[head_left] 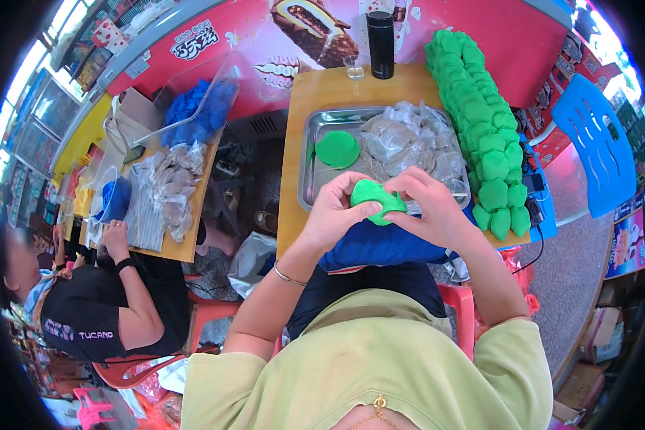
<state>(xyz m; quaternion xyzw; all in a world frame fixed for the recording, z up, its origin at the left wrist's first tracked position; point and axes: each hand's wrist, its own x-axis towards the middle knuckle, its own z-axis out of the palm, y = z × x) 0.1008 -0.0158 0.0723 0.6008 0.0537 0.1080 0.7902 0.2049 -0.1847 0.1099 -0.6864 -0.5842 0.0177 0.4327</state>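
Nearest the camera is the wearer's pale green shirt (365,351). Beyond it, both hands are occupied: the left hand (335,213) and right hand (431,206) grip one soft-looking green lump (369,195) between thumbs and fingers, held at the near edge of a metal tray (306,161). Risks, as judged: uneven thumb pressure could tear or thin the lump; a slackened grip could drop it onto the blue cloth (380,251) below. The long green pile (480,118), stacked high at right, could topple if the right forearm knocked it.
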